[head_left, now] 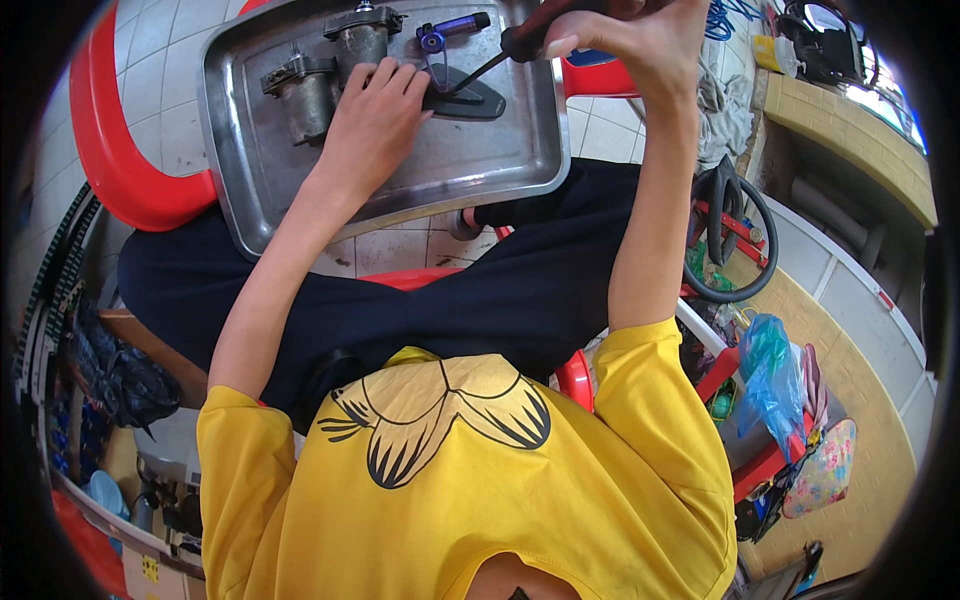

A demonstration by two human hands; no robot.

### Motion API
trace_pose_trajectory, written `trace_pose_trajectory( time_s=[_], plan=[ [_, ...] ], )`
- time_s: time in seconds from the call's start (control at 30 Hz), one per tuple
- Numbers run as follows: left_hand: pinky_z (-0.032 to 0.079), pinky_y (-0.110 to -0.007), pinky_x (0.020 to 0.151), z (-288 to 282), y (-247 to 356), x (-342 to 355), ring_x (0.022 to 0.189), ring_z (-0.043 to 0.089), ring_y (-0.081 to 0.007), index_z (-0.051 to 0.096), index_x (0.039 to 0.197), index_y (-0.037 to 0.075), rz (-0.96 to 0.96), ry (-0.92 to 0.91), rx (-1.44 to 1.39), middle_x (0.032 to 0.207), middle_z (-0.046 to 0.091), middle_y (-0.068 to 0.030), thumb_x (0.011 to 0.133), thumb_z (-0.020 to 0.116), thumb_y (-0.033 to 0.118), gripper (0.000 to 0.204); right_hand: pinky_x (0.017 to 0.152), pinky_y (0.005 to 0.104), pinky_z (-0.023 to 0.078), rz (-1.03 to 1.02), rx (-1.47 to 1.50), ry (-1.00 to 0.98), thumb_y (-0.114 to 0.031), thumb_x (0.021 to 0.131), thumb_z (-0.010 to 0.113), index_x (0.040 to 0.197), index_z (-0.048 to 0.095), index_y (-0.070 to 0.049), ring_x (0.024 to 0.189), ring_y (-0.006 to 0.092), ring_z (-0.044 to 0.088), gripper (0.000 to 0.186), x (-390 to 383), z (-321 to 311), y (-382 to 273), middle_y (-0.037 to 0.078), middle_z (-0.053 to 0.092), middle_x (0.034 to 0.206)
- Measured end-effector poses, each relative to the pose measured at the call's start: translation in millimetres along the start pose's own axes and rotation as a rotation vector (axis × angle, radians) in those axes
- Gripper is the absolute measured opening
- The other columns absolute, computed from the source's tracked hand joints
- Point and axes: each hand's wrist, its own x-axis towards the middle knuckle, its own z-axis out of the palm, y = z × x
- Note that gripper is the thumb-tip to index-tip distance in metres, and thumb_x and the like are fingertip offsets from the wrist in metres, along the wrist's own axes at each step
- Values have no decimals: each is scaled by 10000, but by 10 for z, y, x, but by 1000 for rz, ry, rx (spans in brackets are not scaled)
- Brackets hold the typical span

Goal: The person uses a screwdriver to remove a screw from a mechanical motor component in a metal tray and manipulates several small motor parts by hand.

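Note:
A black leaf-shaped side mirror [475, 104] lies flat in a metal tray [480, 190], its thin arm running up to a purple clamp and cylinder [462, 26]. My left hand [385, 112] reaches over the tray, fingers bent and thumb closed around the mirror's left end. Raised at the upper right, my right hand [640, 50] grips a screwdriver [522, 42] by its dark handle. Its shaft slants down to the left, and the tip meets the mirror near its middle. Two grey starter motors [305, 100] stand in the tray, left of and behind my left hand.
The tray rests over a red plastic chair [130, 140] and my lap. At right stand a steering-wheel-like black ring [750, 270], a blue plastic bag [770, 370] and a yellowish ledge [850, 140]. A black bag [125, 370] lies at left.

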Motion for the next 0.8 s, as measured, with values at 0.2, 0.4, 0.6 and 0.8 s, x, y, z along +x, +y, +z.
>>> trace_pose_trajectory(
  time_s=[0.2, 0.4, 0.6, 0.8],
  plan=[
    [417, -385, 972, 5, -11, -36, 1100, 552, -253, 598, 1158, 42, -28, -18, 14, 1081, 599, -82, 893, 735, 225, 350, 813, 299, 521, 15, 319, -224, -180, 549, 1035, 1006, 700, -16, 910, 163, 660, 590, 3, 132, 53, 79, 699, 970],
    [417, -384, 975, 11, -9, -13, 1105, 554, -250, 600, 1154, 48, -19, -12, 0, 1075, 597, -82, 888, 738, 226, 348, 773, 328, 582, 221, 424, -281, -106, 656, 973, 1012, 740, -3, 846, 186, 711, 438, -12, 95, -197, 113, 747, 995],
    [418, -388, 976, 12, -9, -30, 1102, 555, -253, 597, 1131, 51, -29, -24, 8, 1073, 599, -80, 882, 742, 227, 337, 637, 272, 554, 33, 91, -153, -72, 687, 962, 744, 675, -70, 683, 99, 677, 293, -5, 201, -69, 46, 722, 758],
    [419, -389, 976, -7, 0, -1, 1099, 558, -253, 600, 1124, 49, -27, -31, -6, 1068, 603, -81, 877, 746, 226, 337, 612, 251, 524, 9, -15, -91, -91, 697, 956, 730, 680, -73, 658, 97, 663, 279, 2, 326, -174, 36, 706, 722]
  ],
)
